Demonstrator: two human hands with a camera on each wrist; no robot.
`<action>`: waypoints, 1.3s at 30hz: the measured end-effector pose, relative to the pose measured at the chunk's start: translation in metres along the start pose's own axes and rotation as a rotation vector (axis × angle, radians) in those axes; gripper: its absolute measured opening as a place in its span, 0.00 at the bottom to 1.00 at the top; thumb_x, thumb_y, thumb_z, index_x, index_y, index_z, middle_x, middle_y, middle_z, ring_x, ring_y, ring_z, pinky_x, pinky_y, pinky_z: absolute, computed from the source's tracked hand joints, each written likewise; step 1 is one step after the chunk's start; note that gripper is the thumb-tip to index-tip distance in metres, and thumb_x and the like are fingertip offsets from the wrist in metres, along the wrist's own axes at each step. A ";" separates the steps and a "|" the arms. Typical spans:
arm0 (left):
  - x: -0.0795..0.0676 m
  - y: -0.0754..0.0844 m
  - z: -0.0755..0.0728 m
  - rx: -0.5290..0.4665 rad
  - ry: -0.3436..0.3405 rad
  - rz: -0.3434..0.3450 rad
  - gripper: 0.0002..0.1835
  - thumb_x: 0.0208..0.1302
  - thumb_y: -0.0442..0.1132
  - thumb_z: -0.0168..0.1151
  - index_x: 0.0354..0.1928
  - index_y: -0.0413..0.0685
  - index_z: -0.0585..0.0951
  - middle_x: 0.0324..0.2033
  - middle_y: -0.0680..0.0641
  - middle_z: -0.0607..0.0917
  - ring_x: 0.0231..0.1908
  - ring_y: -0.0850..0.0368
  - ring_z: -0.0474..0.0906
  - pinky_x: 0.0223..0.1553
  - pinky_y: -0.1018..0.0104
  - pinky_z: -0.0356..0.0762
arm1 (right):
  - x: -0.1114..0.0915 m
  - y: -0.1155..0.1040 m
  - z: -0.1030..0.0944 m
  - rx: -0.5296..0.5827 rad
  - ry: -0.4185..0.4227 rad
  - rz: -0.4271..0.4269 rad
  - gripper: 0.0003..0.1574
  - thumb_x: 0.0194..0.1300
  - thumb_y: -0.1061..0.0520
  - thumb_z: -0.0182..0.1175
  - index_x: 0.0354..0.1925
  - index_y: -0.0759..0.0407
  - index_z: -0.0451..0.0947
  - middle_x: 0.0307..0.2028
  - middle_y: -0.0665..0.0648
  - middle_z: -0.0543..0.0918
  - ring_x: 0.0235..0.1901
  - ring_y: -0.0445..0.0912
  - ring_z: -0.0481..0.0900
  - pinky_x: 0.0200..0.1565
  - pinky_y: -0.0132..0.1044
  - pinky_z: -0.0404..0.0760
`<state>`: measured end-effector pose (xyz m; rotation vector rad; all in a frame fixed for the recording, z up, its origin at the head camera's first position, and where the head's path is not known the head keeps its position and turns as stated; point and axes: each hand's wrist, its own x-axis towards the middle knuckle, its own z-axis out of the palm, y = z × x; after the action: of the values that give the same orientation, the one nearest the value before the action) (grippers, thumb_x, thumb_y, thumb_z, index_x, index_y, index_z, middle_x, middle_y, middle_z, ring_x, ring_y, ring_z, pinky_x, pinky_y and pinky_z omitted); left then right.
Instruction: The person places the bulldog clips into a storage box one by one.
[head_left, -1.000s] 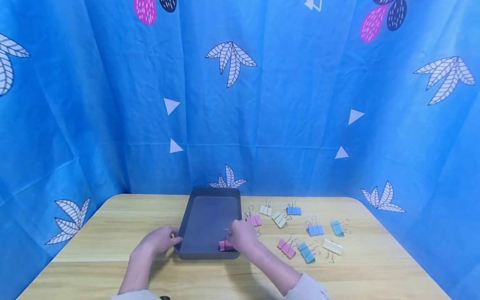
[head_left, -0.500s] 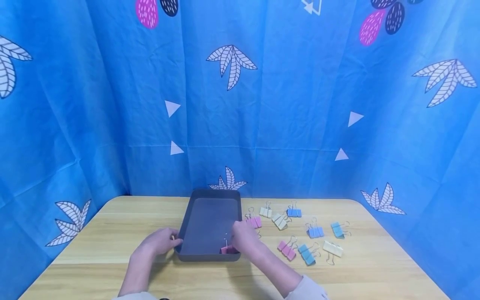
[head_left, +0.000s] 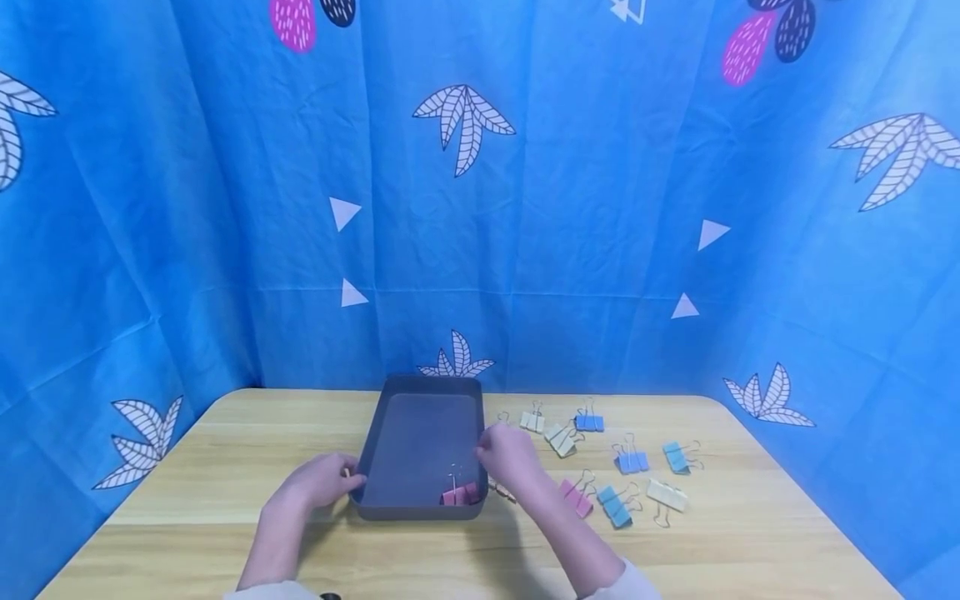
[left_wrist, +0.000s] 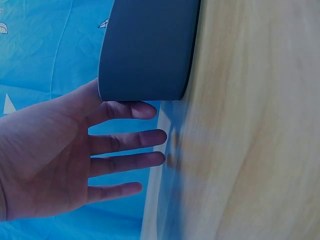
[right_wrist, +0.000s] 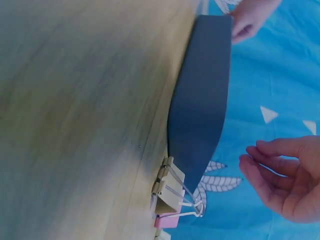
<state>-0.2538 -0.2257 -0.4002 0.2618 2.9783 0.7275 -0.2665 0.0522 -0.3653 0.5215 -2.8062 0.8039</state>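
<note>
Near the table's middle stands a dark grey tray point(head_left: 423, 446) with a pink binder clip point(head_left: 460, 494) inside, at its near right corner. My left hand point(head_left: 322, 481) holds the tray's left rim: in the left wrist view the thumb passes behind the wall and the index finger lies against the outside, with the other fingers point(left_wrist: 127, 142) extended. Over the tray's right edge hovers my right hand point(head_left: 512, 454), its fingers loosely bent with nothing between them in the right wrist view. Beneath it, a cream binder clip point(right_wrist: 170, 192) and a pink binder clip point(right_wrist: 167, 221) sit beside the tray.
Right of the tray several binder clips lie scattered on the wooden table point(head_left: 712, 542): a blue clip point(head_left: 588, 422), a teal clip point(head_left: 615, 507), a pink clip point(head_left: 576, 497) and a white clip point(head_left: 666, 495) among them. A blue patterned curtain point(head_left: 600, 208) surrounds the table's back and sides.
The right hand has let go of the pink binder clip in the tray's corner and moved right, past the rim. The left hand stays at the tray's left side.
</note>
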 end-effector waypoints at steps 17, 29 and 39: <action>0.000 0.001 0.000 0.007 -0.007 -0.006 0.12 0.60 0.41 0.60 0.40 0.40 0.81 0.29 0.50 0.80 0.30 0.55 0.74 0.37 0.52 0.74 | -0.004 0.049 -0.015 0.147 0.010 0.210 0.12 0.52 0.63 0.65 0.36 0.69 0.79 0.32 0.60 0.82 0.32 0.52 0.79 0.36 0.44 0.79; 0.002 0.002 0.000 0.001 -0.011 -0.001 0.18 0.60 0.41 0.60 0.46 0.34 0.79 0.34 0.45 0.81 0.34 0.50 0.76 0.41 0.48 0.73 | -0.006 0.063 -0.016 0.178 -0.124 0.242 0.07 0.51 0.62 0.66 0.29 0.66 0.81 0.26 0.55 0.81 0.26 0.47 0.76 0.30 0.40 0.78; 0.001 0.001 -0.002 -0.014 -0.027 -0.017 0.18 0.60 0.41 0.60 0.47 0.34 0.78 0.34 0.44 0.81 0.34 0.51 0.76 0.41 0.49 0.74 | -0.006 0.065 -0.007 0.079 -0.185 0.209 0.21 0.50 0.59 0.68 0.09 0.58 0.69 0.07 0.43 0.57 0.10 0.36 0.52 0.13 0.26 0.54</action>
<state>-0.2551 -0.2255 -0.3984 0.2438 2.9451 0.7372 -0.2855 0.1096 -0.3918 0.3321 -3.0479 0.9561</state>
